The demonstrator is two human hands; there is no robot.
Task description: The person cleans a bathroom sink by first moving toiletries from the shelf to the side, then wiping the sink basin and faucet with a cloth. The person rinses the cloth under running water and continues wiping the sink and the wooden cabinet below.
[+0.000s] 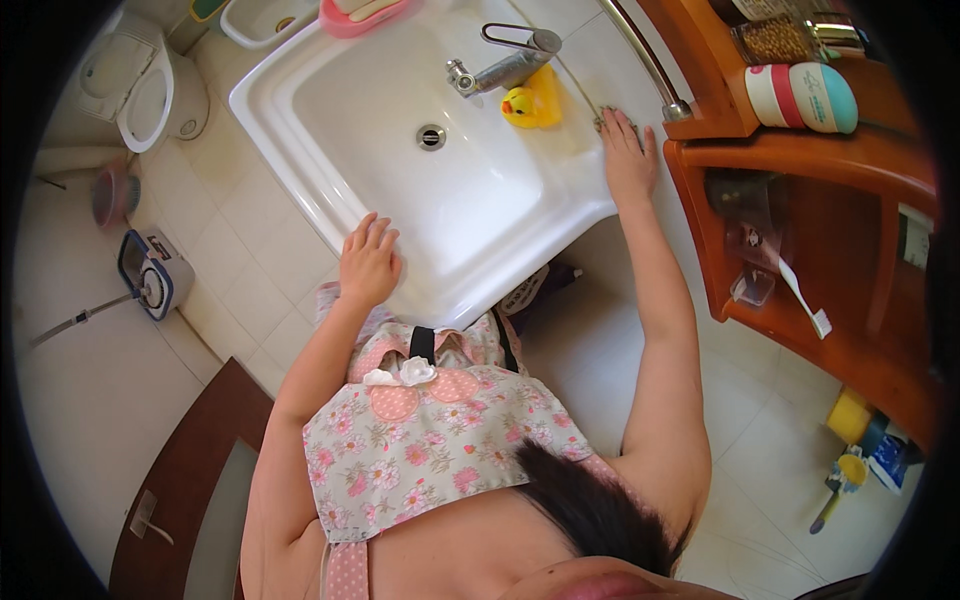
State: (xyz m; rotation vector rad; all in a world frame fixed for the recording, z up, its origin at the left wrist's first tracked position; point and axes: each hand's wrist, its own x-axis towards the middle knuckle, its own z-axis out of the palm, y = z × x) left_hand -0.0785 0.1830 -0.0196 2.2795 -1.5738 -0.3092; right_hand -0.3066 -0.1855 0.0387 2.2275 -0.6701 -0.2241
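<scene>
My left hand [369,261] rests on the rim of the white ceramic washbasin [315,202], fingers spread and holding nothing. At the basin's other end, my right hand [630,161] lies on the ledge beside the tiled wall. A small mottled, greenish-dark thing [598,120] shows around its fingertips; whether the fingers grip it is unclear. Close by, a yellow rubber duck [517,106] sits against a yellow piece [549,97] below the chrome faucet [510,69]. The metal drain [430,137] is visible in the basin, and no water runs.
A pink soap dish [360,21] stands on the basin's far rim. To the right are a wooden cabinet [690,225], a white-and-teal bottle [802,97] and a toothbrush [802,296]. A toilet [150,105], mop bucket [161,274] and brown door [187,465] are at left.
</scene>
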